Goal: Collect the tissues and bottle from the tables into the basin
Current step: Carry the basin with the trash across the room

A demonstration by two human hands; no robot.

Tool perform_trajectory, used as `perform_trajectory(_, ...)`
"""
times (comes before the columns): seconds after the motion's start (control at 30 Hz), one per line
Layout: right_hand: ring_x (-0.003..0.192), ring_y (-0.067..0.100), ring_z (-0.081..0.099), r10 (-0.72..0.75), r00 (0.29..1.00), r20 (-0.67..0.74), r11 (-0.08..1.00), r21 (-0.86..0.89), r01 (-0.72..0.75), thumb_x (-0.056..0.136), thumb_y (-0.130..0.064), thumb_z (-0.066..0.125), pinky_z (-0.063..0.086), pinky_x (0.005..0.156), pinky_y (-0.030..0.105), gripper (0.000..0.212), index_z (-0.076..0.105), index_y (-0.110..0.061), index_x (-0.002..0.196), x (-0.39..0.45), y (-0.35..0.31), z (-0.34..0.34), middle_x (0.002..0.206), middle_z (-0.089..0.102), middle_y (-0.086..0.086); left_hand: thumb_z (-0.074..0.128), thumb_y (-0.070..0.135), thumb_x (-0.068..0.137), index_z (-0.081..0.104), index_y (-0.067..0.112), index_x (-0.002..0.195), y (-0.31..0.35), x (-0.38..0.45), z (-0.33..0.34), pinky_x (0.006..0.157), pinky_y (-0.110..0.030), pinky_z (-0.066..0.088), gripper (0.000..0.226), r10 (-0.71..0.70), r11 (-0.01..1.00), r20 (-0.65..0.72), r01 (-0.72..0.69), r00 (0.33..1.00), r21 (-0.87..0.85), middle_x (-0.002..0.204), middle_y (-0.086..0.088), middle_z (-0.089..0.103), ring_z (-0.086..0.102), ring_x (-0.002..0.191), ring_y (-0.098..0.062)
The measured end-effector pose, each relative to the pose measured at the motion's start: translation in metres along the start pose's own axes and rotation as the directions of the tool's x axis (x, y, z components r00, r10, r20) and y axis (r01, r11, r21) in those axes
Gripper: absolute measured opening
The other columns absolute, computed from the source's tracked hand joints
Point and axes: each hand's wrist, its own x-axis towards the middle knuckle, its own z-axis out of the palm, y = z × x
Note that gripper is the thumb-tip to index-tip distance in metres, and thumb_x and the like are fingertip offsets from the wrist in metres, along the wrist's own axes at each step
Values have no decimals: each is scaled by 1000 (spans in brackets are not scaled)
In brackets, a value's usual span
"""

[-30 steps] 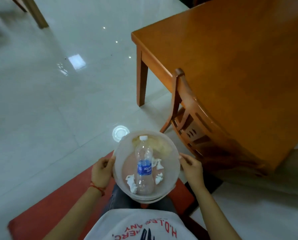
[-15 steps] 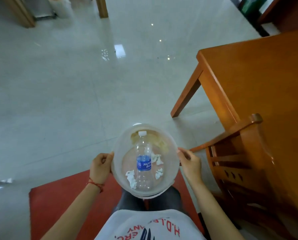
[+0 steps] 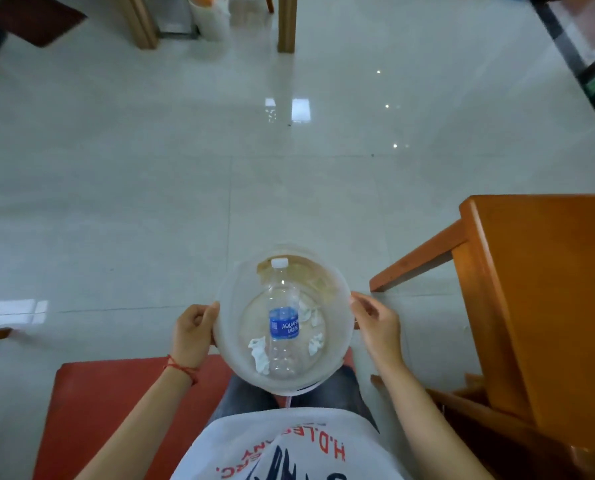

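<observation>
Head view puts the translucent plastic basin point(image 3: 227, 327) right below me, carried in front of my body, with the clear Aquafina water bottle point(image 3: 283, 323) lying on its side along the middle, white cap pointing away from me. Three crumpled white tissues point(image 3: 259, 353) lie around it on the bottom — one on the left by the bottle's base, two on the right.

My left hand point(image 3: 192, 336) grips the left rim with fingers curled round the edge, a red string bracelet point(image 3: 182, 368) on that wrist. My right hand point(image 3: 375, 323) pinches the right rim, thumb on top, fingers curled underneath.

What has changed over the last second is the surroundings, not the load. The orange wooden table point(image 3: 548, 306) filled the right half of the picture a second ago and has slid off to the far right edge, the wooden chair point(image 3: 490, 414) with it, while open glossy tiled floor point(image 3: 185, 168) now fills the centre. I read that as turning away from this table. Bottle and tissues sit just as before, so collection looks finished here — whether another table needs clearing I cannot tell.
</observation>
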Motion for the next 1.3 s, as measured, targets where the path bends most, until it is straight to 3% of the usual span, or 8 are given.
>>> perform_trajectory(0.13, 74, 3, 62, -4, 1000, -7, 999, 31, 4, 87, -13, 62, 47, 56, 5, 18, 68, -7, 102, 47, -23, 7, 88, 66, -1, 54, 18, 87, 52, 12, 60, 29, 36, 14, 49, -32, 51, 28, -1, 1000, -25, 1, 1000, 16, 57, -7, 54, 54, 38, 0)
perform_trajectory(0.4, 56, -5, 58, 24, 999, -32, 997, 74, -22, 85, -8, 62, 48, 53, 9, 13, 69, -6, 96, 160, -64, 54, 76, 67, -2, 55, 23, 87, 56, 12, 66, 91, 151, 32, 44, -24, 53, 24, 5, 998, 18, -6, 1000, 63, 63, -7, 59, 57, 51, -18)
perform_trajectory(0.47, 57, 0, 59, 27, 998, -61, 996, 81, -22, 85, -8, 62, 49, 52, 9, 12, 69, -8, 95, 188, -81, 70, 76, 67, -6, 54, 23, 87, 55, 12, 65, 116, 184, 36, 41, -20, 51, 24, 21, 998, 36, -23, 999, 65, 63, -6, 59, 56, 54, -21)
perform_trajectory(0.63, 64, -6, 63, 27, 993, -115, 997, 81, -18, 87, -10, 61, 49, 53, 9, 14, 69, -6, 97, 241, -120, 97, 84, 67, 0, 55, 24, 87, 55, 14, 64, 172, 255, 43, 63, -37, 53, 25, 49, 996, 56, -53, 997, 77, 64, -7, 59, 56, 58, -26)
perform_trajectory(0.73, 66, 2, 63, 35, 990, -138, 995, 97, -21, 87, -12, 61, 53, 56, 12, 14, 69, -8, 98, 277, -144, 106, 84, 68, -5, 55, 24, 87, 57, 11, 66, 204, 298, 53, 68, -41, 54, 25, 62, 993, 79, -70, 995, 96, 67, -9, 60, 57, 63, -30)
perform_trajectory(0.83, 63, -4, 62, 49, 987, -156, 993, 116, -31, 87, -14, 61, 54, 58, 15, 12, 70, -13, 94, 309, -162, 107, 84, 69, -10, 56, 26, 86, 59, 5, 70, 231, 331, 68, 72, -46, 55, 26, 66, 993, 101, -76, 993, 93, 70, -11, 61, 58, 66, -29)
perform_trajectory(1.17, 61, -7, 61, 74, 970, -231, 987, 157, -39, 87, -15, 61, 53, 58, 12, 10, 69, -15, 93, 445, -212, 78, 82, 68, -10, 57, 26, 85, 59, 7, 68, 326, 421, 164, 75, -47, 55, 25, 83, 991, 142, -98, 986, 95, 68, -6, 60, 58, 66, -26)
perform_trajectory(1.3, 60, -7, 61, 80, 955, -284, 983, 179, -29, 86, -15, 62, 53, 59, 12, 10, 69, -15, 92, 488, -230, 58, 81, 68, -10, 57, 25, 86, 58, 8, 68, 365, 446, 203, 68, -39, 54, 25, 108, 989, 180, -125, 978, 83, 69, -6, 60, 58, 69, -28)
